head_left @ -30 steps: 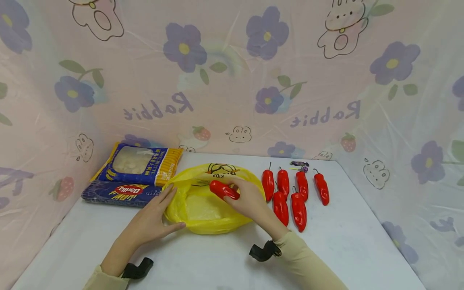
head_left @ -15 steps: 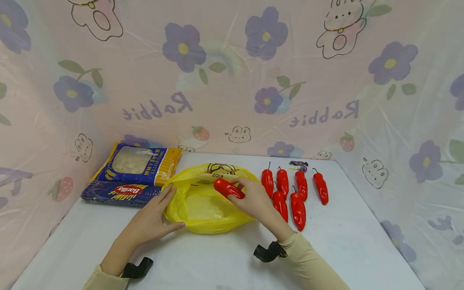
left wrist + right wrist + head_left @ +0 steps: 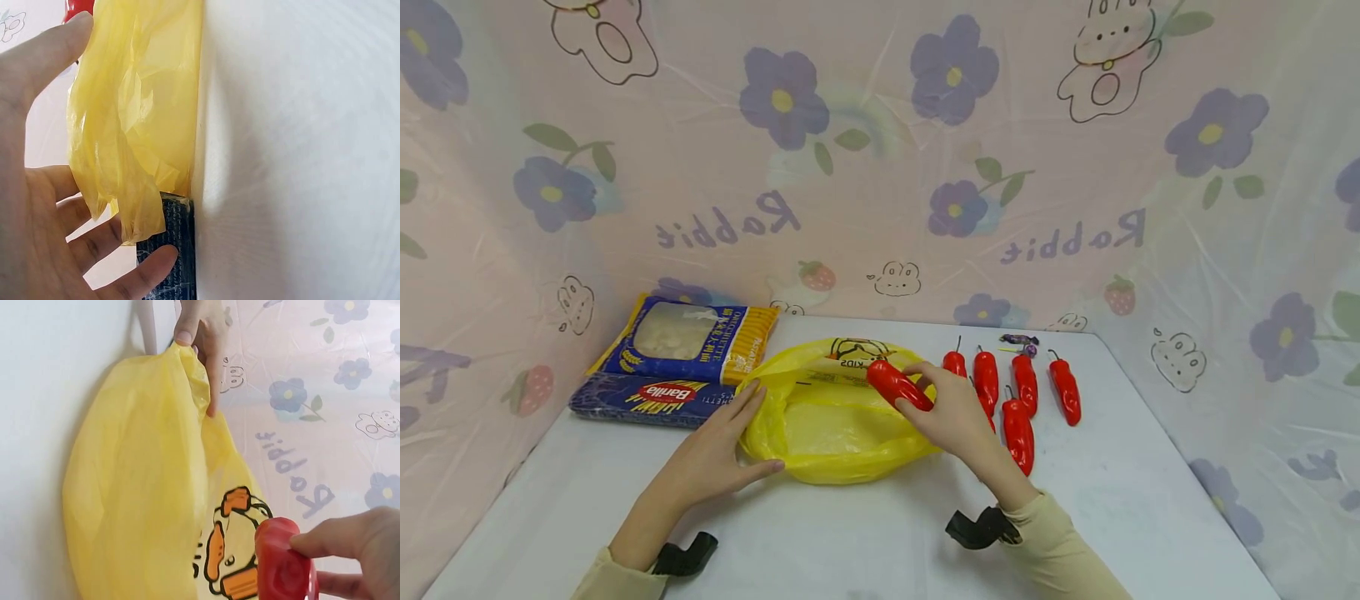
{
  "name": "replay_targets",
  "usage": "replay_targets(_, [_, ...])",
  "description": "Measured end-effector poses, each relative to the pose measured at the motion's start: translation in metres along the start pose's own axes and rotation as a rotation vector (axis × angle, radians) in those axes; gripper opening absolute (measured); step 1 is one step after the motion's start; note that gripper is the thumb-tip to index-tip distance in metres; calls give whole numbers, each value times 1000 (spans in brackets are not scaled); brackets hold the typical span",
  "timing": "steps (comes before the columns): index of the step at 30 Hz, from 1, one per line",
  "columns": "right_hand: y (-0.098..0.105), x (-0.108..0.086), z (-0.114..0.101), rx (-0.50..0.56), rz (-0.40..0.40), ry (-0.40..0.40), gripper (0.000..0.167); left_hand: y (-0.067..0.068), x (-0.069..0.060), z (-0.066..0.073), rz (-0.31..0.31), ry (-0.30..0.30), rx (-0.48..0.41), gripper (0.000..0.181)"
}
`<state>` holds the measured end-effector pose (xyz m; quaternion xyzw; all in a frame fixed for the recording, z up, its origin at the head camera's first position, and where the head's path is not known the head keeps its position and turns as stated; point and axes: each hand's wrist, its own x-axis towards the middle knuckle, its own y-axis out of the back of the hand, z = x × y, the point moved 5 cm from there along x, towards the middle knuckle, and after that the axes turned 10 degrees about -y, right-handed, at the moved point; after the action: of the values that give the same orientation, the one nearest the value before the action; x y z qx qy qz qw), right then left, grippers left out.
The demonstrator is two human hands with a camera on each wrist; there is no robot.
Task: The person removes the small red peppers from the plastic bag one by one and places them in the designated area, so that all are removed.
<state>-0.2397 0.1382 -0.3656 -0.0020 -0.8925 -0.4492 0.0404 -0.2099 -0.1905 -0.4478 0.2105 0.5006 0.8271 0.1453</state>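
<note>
A yellow plastic bag (image 3: 842, 468) stands on the white table with its mouth spread wide. My left hand (image 3: 709, 457) rests against the bag's left side, fingers and thumb extended and apart; the left wrist view has its thumb at the bag's rim and the fingers on the far side. Over the right part of the bag's mouth, my right hand (image 3: 961, 421) pinches a red pepper (image 3: 895, 385) between thumb and fingers. In the right wrist view the pepper (image 3: 280, 562) appears in front of the bag's printed duck. The stem end is hidden by the hand.
Several red peppers (image 3: 1018, 429) lie on the table right of the bag, some partly behind my right hand. Behind them are small purple wrapped sweets (image 3: 1019, 339). At left, an orecchiette packet (image 3: 685, 342) lies beside a dark blue Barilla spaghetti packet (image 3: 647, 402).
My right hand has moved right with the pepper, from over the middle of the bag's mouth towards its right rim. The left hand has stayed in place.
</note>
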Motion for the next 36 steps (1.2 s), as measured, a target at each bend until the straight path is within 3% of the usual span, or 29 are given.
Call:
replay_targets(10, [26, -5, 36, 11, 86, -22, 46, 0, 0, 0, 0, 9, 3, 116])
replay_targets(19, [52, -12, 76, 20, 126, -96, 48, 0, 0, 1, 5, 6, 10, 117])
replay_targets(36, [84, -32, 172, -25, 212, -343, 58, -1, 0, -1, 18, -11, 10, 117])
